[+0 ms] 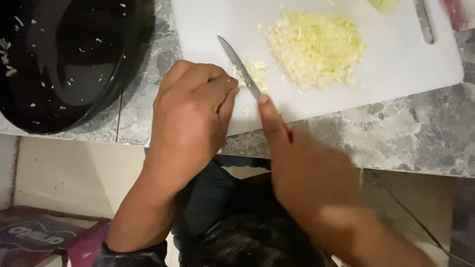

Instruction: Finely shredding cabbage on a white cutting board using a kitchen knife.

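Far left I see one black bowl (pixel 69 59) on the marble counter (pixel 396 133), flecked with pale bits. Next comes my left hand (pixel 190 118), curled into a fist with the knuckles resting on the near edge of the white board (pixel 396 64). Its fingertips are tucked under, so I can't tell for sure what they pin, though a small clump (pixel 255 74) of pale chopped vegetable lies just off the knuckles, touching the blade.

The knife (pixel 240 66) is the thing in hand. Its blade runs diagonally, tip toward the far left, heel toward me and to the right, with the left knuckles just beside its flat. My right hand (pixel 307 173) is clamped on the handle, forefinger stretched along the spine; the handle itself is hidden in the grip and the hand is blurred. The clump sits right under the blade, between the two hands, nearer the left.

Further right, beyond the blade, is one large heap (pixel 314 49) of finely chopped pale pieces. At the far edge I count one greenish piece (pixel 383 5) and one second metal utensil (pixel 424 22).
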